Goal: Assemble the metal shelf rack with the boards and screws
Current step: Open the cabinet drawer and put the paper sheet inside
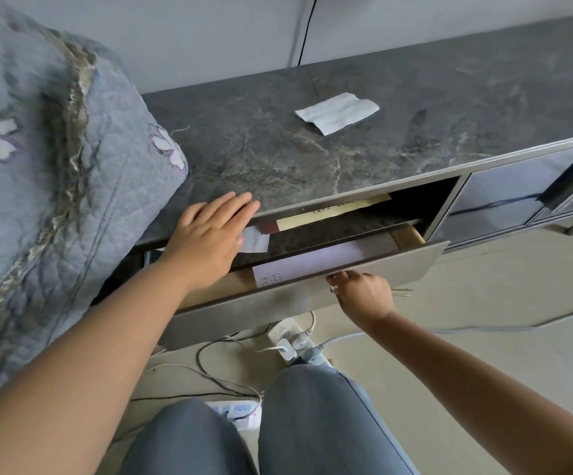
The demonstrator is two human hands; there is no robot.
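Evidently, a search: no part of the shelf rack, its boards or its screws is to be seen anywhere in the head view, so the task's own things are judged to be elsewhere or hidden.

Drawer (312, 289): pulled part-way out of the low cabinet (363, 138), presumably so that its contents can be gone through for screws or a tool.

Right hand (363, 294): curled over the top edge of the drawer front, fingers hooked on it; the drawer is held out by this grip. Thin pale sticks are seen just beside the hand, but whether they are held cannot be told.

Left hand (209, 231): held flat with fingers straight and together, nothing gripped; it is placed over the drawer's left end, at the edge of the cabinet top, as if to reach in or steady.

Drawer contents: a lilac sheet (319, 260) and a yellow envelope (339, 209) are laid flat inside; no hardware is visible among them.

Cabinet top: a crumpled slip of paper (338, 111) is left lying well apart from both hands.

Quilted cover (38, 186): draped over something bulky at the left, touching the cabinet's end.

Floor: power strips (288, 341) and cables lie below the drawer.
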